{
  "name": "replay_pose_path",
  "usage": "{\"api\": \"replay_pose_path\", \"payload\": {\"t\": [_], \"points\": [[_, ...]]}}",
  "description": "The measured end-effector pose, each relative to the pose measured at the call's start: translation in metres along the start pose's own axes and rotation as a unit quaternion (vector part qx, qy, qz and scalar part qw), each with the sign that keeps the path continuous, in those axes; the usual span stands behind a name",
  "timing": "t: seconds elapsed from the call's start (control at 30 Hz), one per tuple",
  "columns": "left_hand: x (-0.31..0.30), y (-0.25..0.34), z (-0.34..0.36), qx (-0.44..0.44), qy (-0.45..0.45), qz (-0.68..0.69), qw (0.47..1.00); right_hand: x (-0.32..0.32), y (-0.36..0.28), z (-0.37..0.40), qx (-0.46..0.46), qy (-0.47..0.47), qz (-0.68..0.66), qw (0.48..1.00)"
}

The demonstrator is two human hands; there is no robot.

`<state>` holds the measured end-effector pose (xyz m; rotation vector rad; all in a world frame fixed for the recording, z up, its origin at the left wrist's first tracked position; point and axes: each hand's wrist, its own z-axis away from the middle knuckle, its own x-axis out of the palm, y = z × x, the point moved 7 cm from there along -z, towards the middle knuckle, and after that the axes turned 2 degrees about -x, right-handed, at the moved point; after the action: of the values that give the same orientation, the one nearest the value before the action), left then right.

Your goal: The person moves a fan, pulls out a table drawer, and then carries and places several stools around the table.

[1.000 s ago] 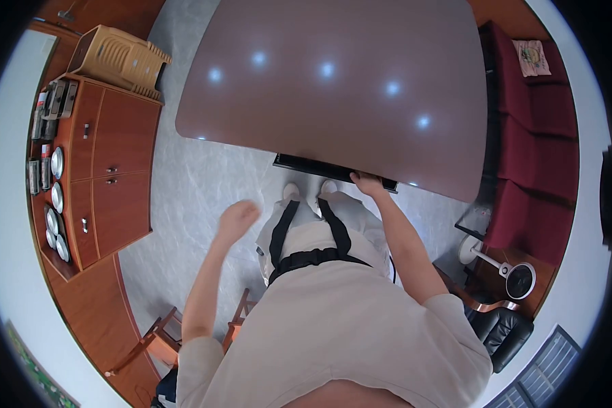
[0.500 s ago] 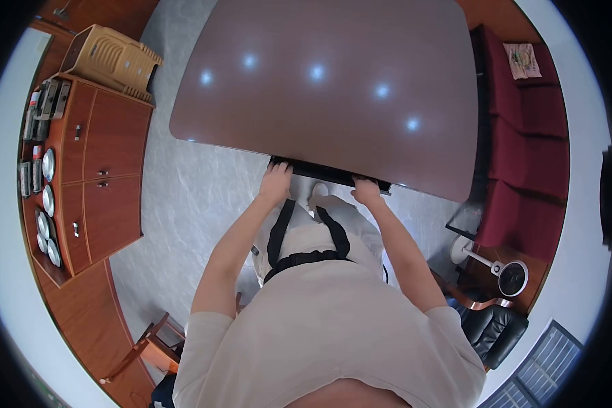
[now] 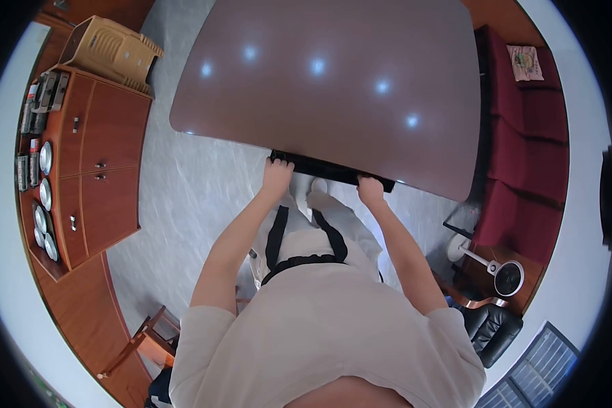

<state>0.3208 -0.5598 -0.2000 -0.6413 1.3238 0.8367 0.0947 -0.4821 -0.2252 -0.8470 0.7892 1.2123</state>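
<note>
A black drawer or pull-out tray shows as a narrow strip under the near edge of a large brown glossy table. My left hand has its fingers curled over the strip's left end. Near the right end, my right hand grips the same front edge. The fingertips of both hands are partly hidden, and what lies inside the black piece cannot be made out.
A wooden cabinet and stacked tan plastic stools stand left. Dark red seats line the right side, with a white pedestal fan and black leather chair nearer me. A wooden chair is at lower left.
The view has shifted slightly, and a little more of the black strip shows at its right end. Both hands keep their hold on its front edge.
</note>
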Motion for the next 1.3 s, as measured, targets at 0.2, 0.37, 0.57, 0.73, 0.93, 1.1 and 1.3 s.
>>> {"api": "replay_pose_path", "payload": {"t": [0.2,0.37,0.57,0.73,0.93,1.1,1.3], "points": [[-0.04,-0.009,0.009,0.048,0.078,0.083,0.992,-0.037,-0.012,0.042,-0.068,0.179,-0.027,0.981],[-0.079,-0.017,0.04,0.069,0.083,0.186,0.976,-0.08,-0.026,0.089,-0.103,0.221,-0.084,0.966],[-0.088,-0.012,0.039,0.065,0.088,0.196,0.975,-0.073,-0.025,0.094,-0.11,0.238,-0.125,0.957],[-0.08,-0.01,0.023,0.063,0.124,0.207,0.968,-0.071,-0.014,0.081,-0.079,0.251,-0.135,0.955],[-0.062,-0.008,0.017,0.044,0.15,0.211,0.965,-0.061,-0.011,0.069,-0.08,0.262,-0.129,0.953],[-0.062,-0.006,0.021,0.046,0.154,0.21,0.964,-0.059,-0.012,0.075,-0.078,0.291,-0.123,0.946],[-0.03,-0.009,0.018,0.014,0.13,0.208,0.969,-0.039,-0.011,0.061,-0.08,0.293,-0.098,0.948]]}}
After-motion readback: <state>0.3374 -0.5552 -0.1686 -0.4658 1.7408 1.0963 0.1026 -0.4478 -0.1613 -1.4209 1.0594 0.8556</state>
